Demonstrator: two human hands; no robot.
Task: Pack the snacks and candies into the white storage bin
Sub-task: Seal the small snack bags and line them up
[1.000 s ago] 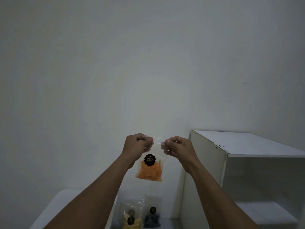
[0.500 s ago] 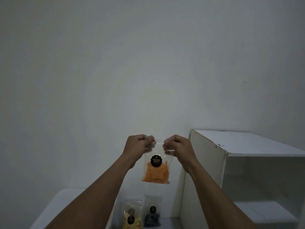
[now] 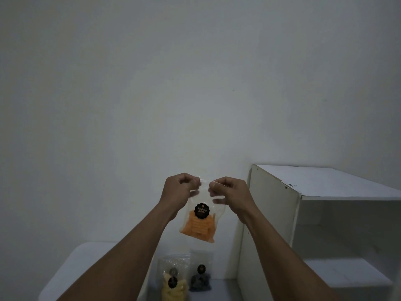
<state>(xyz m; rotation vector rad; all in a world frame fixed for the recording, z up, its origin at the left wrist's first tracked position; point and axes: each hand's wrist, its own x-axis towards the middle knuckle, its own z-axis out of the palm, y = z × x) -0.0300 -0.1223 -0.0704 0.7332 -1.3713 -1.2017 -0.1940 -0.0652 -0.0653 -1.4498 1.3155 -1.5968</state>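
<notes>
Centre: snack bag (image 3: 200, 216) hanging between left hand (image 3: 179, 190) and right hand (image 3: 230, 192). Below it: nearer packet (image 3: 173, 286) left, farther packet (image 3: 200, 279) right. Shelf unit (image 3: 325, 183) to their right; wall (image 3: 152, 94) behind.

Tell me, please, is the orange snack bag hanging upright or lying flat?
Hanging upright: left hand and right hand pinch the top of the orange snack bag.

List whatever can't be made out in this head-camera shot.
All in the head view:
1. The left hand and right hand pinch the top of the orange snack bag and cover its seal; open or sealed, cannot tell.
2. The bottom edge cuts off the yellow snack bag.
3. Dim light hides what the dark snack bag contains.
4. The forearm and the bottom edge cut the white surface; bin or not, unclear.
</notes>
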